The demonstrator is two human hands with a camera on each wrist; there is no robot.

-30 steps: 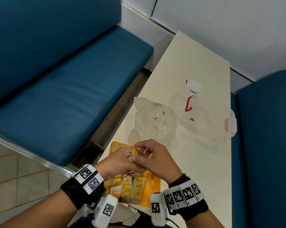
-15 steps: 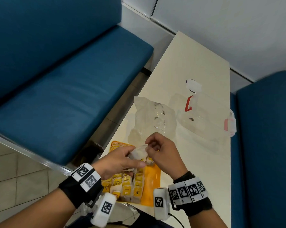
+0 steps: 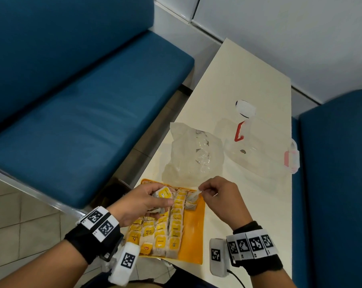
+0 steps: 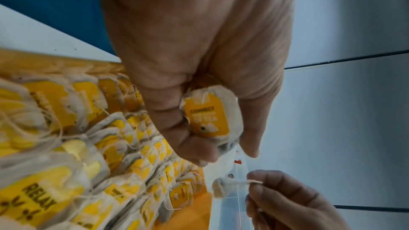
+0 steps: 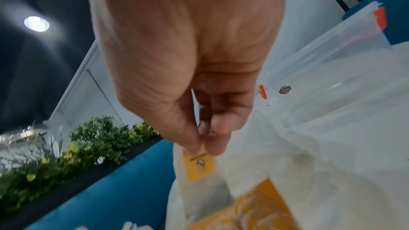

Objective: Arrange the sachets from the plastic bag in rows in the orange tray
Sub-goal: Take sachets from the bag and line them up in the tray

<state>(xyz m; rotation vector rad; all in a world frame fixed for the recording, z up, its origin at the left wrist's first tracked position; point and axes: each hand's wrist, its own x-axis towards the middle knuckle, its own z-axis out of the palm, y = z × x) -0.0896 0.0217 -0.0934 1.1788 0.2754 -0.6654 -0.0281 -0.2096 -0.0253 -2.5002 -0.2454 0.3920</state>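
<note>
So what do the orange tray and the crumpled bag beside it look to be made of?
Flat orange tray: probably hard plastic; uniform colour, smooth, faintly glossy bare strip. Crumpled clear bag: thin plastic film; see-through, creased, shiny glints.

It looks like a café or canteen booth. Two blue padded benches (image 3: 88, 113) face each other across a narrow cream table (image 3: 248, 84), with white wall panels (image 3: 280, 34) behind and pale floor tiles (image 3: 13, 221) below. From the right wrist, a planter of green shrubs with yellow flowers (image 5: 73, 148) runs along a bench back, under a dark ceiling with a round lamp (image 5: 36, 23).
</note>
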